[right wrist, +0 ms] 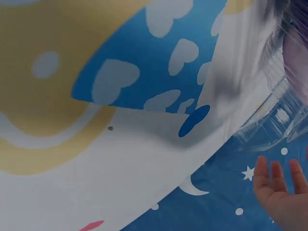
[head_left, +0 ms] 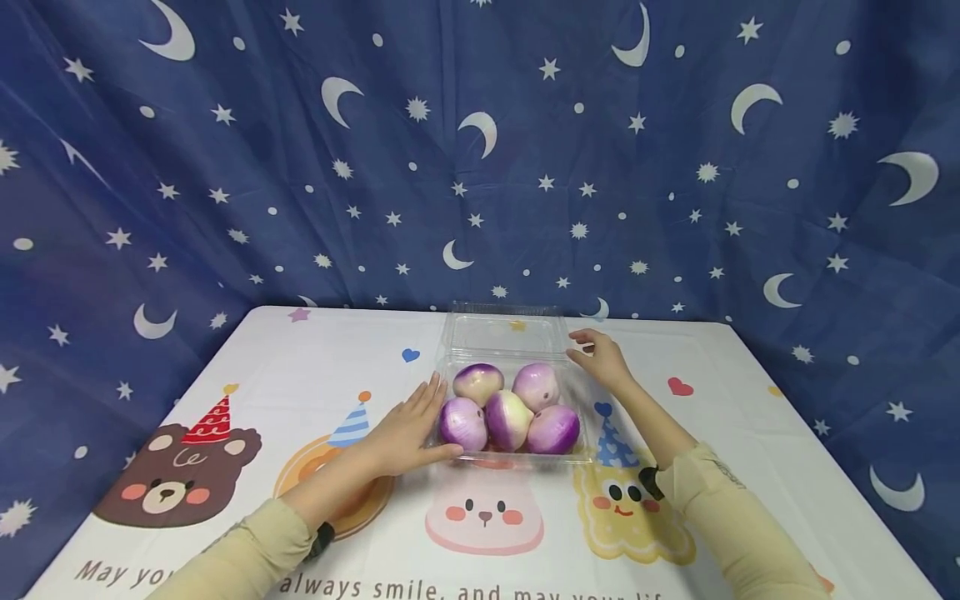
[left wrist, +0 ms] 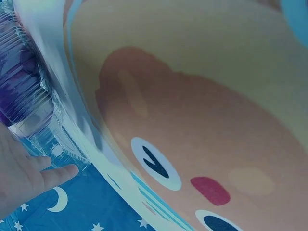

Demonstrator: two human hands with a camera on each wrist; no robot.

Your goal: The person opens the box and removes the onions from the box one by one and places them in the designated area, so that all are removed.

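A clear plastic clamshell box [head_left: 517, 458] holds several purple-and-white onions [head_left: 510, 419]. Its transparent lid [head_left: 495, 333] lies folded back on the far side. Along the box's left wall rests my left hand [head_left: 408, 429], fingers straight and thumb at the near left corner; the left wrist view shows this hand [left wrist: 24, 175] beside the clear plastic [left wrist: 62, 139]. Near the lid's right edge is my right hand [head_left: 602, 360], its fingers loosely bent and nothing in its grasp. In the right wrist view, the fingertips of this hand [right wrist: 279, 190] are close to the plastic edge [right wrist: 260, 134].
The box stands near the middle of a table with a white cartoon-print cloth [head_left: 630, 333]. Behind the table's far edge hangs a dark blue curtain [head_left: 420, 250] with moons and stars.
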